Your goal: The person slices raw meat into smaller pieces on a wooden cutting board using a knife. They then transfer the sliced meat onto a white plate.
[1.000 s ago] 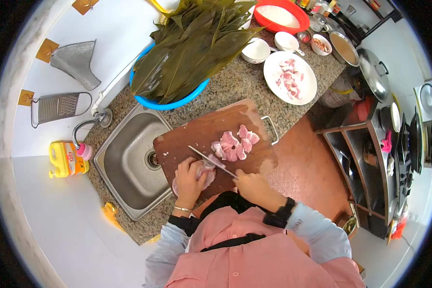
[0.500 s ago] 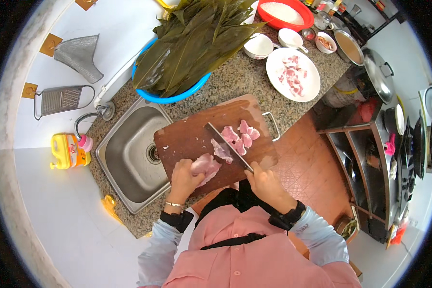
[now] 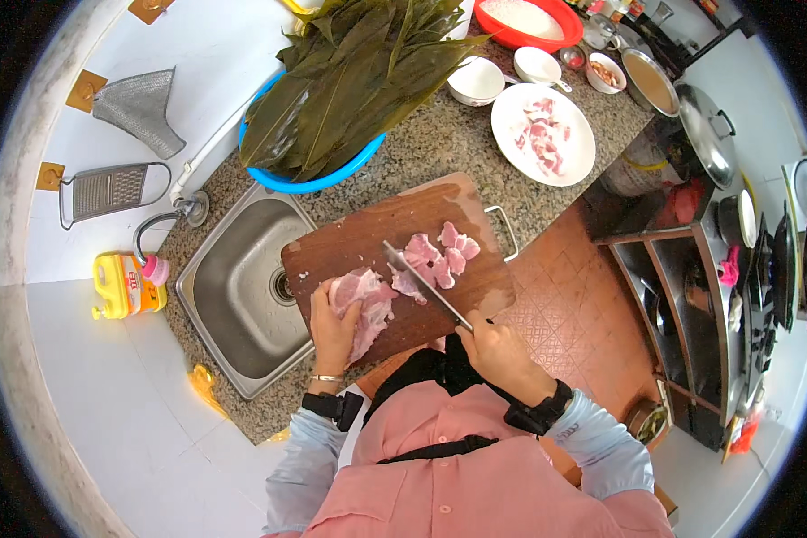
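Note:
My left hand grips a large piece of raw meat at the left part of a wooden cutting board. The fingers wrap its left side, with the thumb toward me. My right hand is closed around the handle of a knife. Its blade slants across the board to the upper left, between the large piece and the cut meat pieces. Those pieces lie in a loose group just right of the blade, and the nearest one seems to touch it. The knife's handle is mostly hidden by my fingers.
The board overlaps the sink and has a metal handle at its right. Behind it stand a blue basin heaped with long green leaves, and a white plate with cut meat. White bowls and a red basin stand farther back.
My left hand has turned the large meat piece, so more of its pinkish cut side shows. The knife has shifted slightly left with my right hand. The whole view has moved a little.

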